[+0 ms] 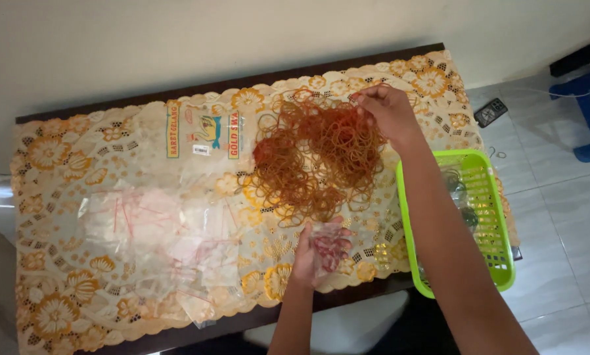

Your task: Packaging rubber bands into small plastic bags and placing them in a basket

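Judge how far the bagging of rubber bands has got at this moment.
Done: the green basket seems to hold a few filled bags, though blurred. In hand: the left hand holds a small clear bag with bands already inside, while the right hand picks at the rubber band pile. Left: most of that pile, and many empty zip bags on the tablecloth.

The rubber bands [318, 154] at frame centre are matt, amber-brown elastic. The small bags [157, 236] at lower left are thin, clear, glossy plastic film, as is the larger bag [203, 135] above them. The tablecloth [52, 263] is lace-patterned, with a slight sheen. The surface [242, 82] edge is dark wood. The basket [499, 243] at right is glossy green moulded plastic.
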